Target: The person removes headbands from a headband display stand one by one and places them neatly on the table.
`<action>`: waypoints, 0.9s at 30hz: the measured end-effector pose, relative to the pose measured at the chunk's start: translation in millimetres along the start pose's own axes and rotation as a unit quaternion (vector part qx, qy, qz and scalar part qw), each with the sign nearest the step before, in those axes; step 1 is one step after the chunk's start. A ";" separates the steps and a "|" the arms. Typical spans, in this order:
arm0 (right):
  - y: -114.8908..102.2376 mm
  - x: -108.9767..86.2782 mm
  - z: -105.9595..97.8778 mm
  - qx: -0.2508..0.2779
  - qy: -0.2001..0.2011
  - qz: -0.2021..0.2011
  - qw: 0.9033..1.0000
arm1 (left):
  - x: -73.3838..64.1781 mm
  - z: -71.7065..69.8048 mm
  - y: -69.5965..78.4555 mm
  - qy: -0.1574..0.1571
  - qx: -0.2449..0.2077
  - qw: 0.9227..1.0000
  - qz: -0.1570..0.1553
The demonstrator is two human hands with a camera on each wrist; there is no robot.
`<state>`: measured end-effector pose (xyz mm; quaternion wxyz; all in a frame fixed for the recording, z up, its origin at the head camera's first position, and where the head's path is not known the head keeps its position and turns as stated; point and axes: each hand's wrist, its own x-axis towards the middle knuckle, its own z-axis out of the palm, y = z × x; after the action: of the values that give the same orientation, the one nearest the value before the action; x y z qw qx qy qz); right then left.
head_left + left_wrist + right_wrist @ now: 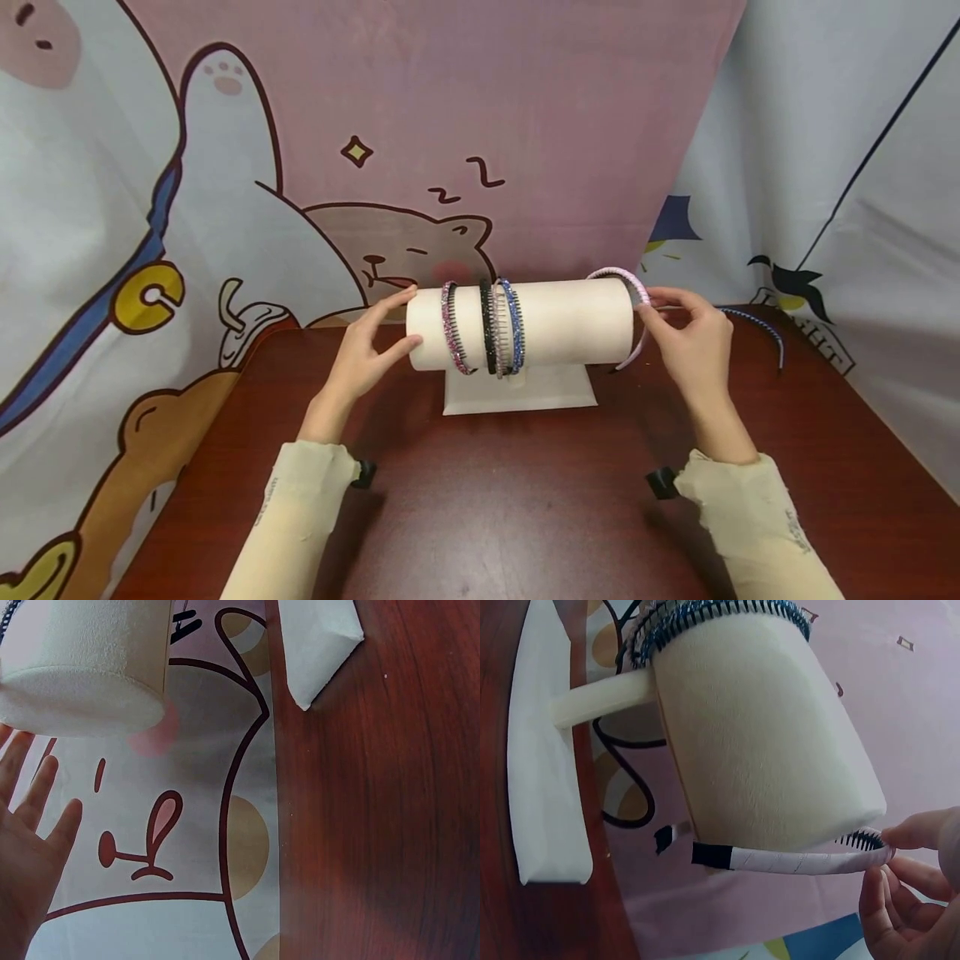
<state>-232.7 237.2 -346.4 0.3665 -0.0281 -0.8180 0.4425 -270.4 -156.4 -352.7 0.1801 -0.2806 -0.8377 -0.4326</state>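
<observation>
A white padded display roll [577, 321] lies level on its stand and carries several toothed headbands. From left they are a sparkly pink headband [451, 329], a black headband [488, 329], a pale rhinestone headband [498, 333] and a blue headband [514, 325]. My left hand [363, 350] touches the roll's left end with its thumb and fingers fairly straight. At the opposite end my right hand [693, 337] pinches a light pink headband [802, 862] between thumb and fingers. That band arches around the roll's right edge, its black-tipped ends apart.
The stand's flat white base [521, 396] rests on a dark red wooden table [510, 500]. Behind my right hand lies another blue headband [765, 323] on the table. A cartoon-printed cloth [562, 150] hangs along the back and sides.
</observation>
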 end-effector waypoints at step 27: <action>62.3 36.7 -12.2 0.025 -0.030 0.145 0.989 | -2.0 -2.3 10.4 0.000 -0.008 1.000 0.000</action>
<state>-269.2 297.2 -367.6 0.2742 -0.1244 -0.8047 0.5117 -262.2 -154.0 -346.1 0.1783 -0.2822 -0.8340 -0.4393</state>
